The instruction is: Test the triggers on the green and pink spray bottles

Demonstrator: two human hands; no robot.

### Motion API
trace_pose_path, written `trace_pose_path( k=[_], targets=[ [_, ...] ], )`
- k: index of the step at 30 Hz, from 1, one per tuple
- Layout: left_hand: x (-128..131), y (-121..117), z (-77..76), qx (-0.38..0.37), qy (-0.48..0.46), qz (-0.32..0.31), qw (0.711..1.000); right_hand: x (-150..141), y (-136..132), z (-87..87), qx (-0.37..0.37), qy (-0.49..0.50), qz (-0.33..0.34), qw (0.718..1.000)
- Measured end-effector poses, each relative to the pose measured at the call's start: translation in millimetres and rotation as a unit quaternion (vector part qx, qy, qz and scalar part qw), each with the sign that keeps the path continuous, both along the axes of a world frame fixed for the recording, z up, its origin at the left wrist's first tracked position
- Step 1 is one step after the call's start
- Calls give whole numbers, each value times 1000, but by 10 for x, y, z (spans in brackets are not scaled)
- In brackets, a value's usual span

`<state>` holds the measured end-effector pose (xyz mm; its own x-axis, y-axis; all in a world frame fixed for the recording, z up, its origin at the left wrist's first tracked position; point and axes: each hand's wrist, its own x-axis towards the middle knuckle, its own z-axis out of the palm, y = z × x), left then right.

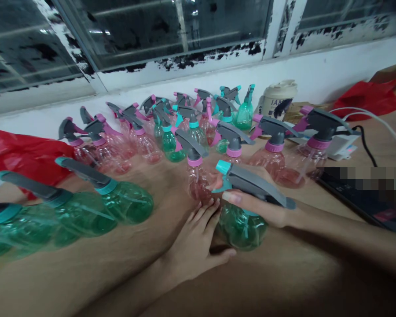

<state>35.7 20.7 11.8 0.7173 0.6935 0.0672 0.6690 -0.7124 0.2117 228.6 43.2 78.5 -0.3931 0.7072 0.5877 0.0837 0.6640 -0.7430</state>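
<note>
A green spray bottle (244, 226) with a grey and turquoise trigger head stands in front of me, and my right hand (260, 202) is closed around its neck below the trigger. My left hand (198, 242) lies on the table just left of that bottle, fingers stretched out and thumb spread toward its base. Just beyond my left fingertips is a pink spray bottle (198, 182) with a pink collar. Two more pink spray bottles, one with a grey head (273, 147) and another farther right (312, 152), stand behind my right hand.
Green spray bottles (128, 202) form a row on the left. Many pink and green bottles (148, 145) crowd the back by the wall. Red plastic bags lie at left (29, 156) and right (369, 99). A paper cup (277, 99), white cables and a dark screen (356, 198) are at right.
</note>
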Motion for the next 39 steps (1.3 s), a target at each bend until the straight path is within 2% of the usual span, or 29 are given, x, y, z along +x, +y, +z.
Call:
trace_pose_path(
  k=[4,10,16,24,39],
  targets=[
    [-3,-5,-3,-15,-4,4,1000,5,-17,-34,-21,8,7,1000],
    [-1,-2,-1,-24,-11,4,1000,27,-39,-66,-5,-18,-18,1000],
    [-4,2,0,-15,3,0,1000,39,-34,-61,-4,1,11,1000],
    [-6,0,-16,4,-5,0,1000,43,-47,-28,-53,6,26,998],
    [-3,7,-6,-6,1,-7,1000,55,-51,18,-22,-26,-5,999]
  ],
)
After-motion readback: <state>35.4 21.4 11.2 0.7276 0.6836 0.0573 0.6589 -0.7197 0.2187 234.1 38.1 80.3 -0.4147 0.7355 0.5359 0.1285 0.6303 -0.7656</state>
